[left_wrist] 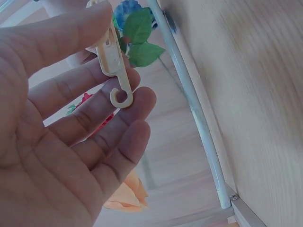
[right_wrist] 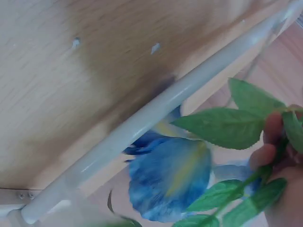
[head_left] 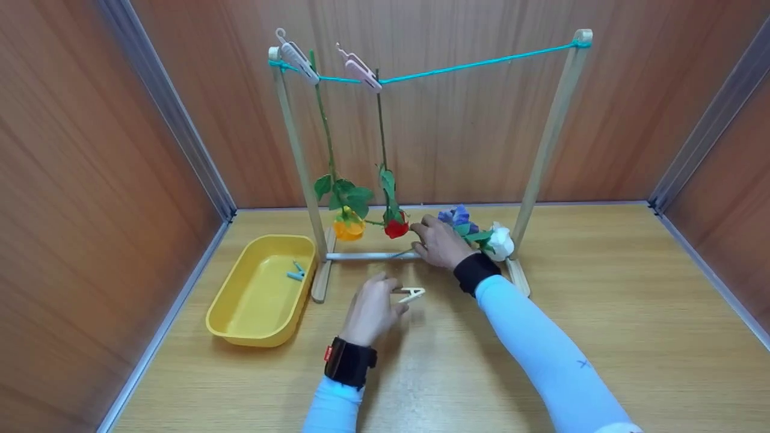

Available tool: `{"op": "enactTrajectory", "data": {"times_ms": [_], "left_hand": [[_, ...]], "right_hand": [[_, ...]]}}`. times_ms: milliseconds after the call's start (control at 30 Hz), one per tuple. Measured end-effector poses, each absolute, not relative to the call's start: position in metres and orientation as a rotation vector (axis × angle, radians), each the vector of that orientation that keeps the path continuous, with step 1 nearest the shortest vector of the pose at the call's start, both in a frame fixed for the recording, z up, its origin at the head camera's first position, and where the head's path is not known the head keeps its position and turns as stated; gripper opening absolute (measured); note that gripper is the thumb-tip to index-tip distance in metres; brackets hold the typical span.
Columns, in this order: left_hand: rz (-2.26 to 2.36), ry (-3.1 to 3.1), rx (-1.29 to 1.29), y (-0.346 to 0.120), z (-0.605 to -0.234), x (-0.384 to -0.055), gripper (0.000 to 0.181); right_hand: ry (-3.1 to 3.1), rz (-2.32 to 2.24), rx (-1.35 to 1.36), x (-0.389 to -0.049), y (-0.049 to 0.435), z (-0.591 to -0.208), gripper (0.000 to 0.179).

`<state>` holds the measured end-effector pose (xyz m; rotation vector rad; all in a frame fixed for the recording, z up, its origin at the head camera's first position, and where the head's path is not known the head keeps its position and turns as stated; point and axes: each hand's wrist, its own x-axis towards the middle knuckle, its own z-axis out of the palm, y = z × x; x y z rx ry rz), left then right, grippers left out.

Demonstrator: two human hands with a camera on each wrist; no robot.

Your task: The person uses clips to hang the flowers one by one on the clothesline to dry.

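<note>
Hands [head_left: 370, 307] [head_left: 444, 243] hover over a pale wooden tabletop [head_left: 601, 313] within 3 wood-grain walls [head_left: 469, 132].

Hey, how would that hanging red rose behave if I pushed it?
The red rose would probably swing, since it hangs head down from one pink clothespin. It's likely light, as that single clothespin holds it up. Its straight stem may be fairly stiff, though hanging could also straighten it.

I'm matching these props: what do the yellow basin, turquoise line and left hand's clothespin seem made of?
Yellow basin: probably plastic, smooth, semi-glossy, rounded corners.
Turquoise line: likely fabric or plastic cord, thin, sagging; finish unclear.
Clothespin in the left hand: probably plastic, smooth, with a one-piece hook.
</note>
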<state>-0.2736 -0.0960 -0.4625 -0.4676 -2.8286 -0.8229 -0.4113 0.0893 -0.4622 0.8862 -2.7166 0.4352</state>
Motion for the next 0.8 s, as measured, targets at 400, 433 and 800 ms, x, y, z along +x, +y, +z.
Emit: {"op": "enactTrajectory", "data": {"times_ms": [400,433,800], "left_hand": [[-0.797,-2.828,-0.46,-0.094,-0.463,-0.273,0.041],[-0.797,-2.832,-0.455,-0.094,-0.463,-0.273,0.041],[-0.699,-2.675,-0.602,-0.096,-0.468,-0.271,0.032]], "right_hand": [[-2.427,0.434,0.84,-0.414,0.093,-0.458,0.018],[-2.417,0.446,0.833,-0.414,0.093,-0.457,0.018],[-2.738,0.398,0.894,-0.405,0.098,-0.447,0.01]]}}
